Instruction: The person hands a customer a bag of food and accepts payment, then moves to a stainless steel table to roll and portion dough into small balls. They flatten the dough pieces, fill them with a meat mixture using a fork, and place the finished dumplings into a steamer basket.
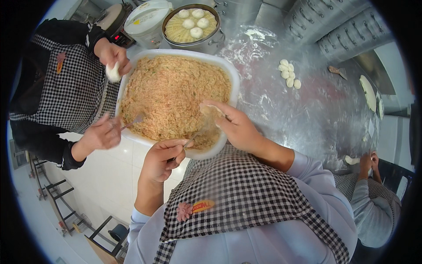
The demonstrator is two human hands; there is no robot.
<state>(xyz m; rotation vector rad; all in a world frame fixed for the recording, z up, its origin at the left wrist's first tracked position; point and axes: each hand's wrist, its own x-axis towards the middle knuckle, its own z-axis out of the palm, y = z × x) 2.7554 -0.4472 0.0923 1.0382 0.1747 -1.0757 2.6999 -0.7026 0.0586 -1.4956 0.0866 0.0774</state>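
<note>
My left hand [166, 159] grips a thin metal filling tool [194, 137], whose blurred far end points toward my right hand. In the fingers of my right hand [239, 127] lies a dough wrapper [212, 111] with some filling on it. Both hands are at the near rim of a large white plastic tub [234, 79] heaped with minced filling [174, 89]. Across the tub's left side, a co-worker's hand [113, 56] holds a piece of white dough [113, 72]. That person's other hand [102, 132] is blurred and holds a similar tool [132, 122] over the filling.
Behind the tub stand a steamer [216, 41] with several buns [196, 32] and a white cooker [148, 23]. Dough pieces [290, 74], a scraper [338, 71] and a dough strip [367, 92] lie on the floured metal table [270, 122]. Another co-worker's hands [369, 161] hold dough at right.
</note>
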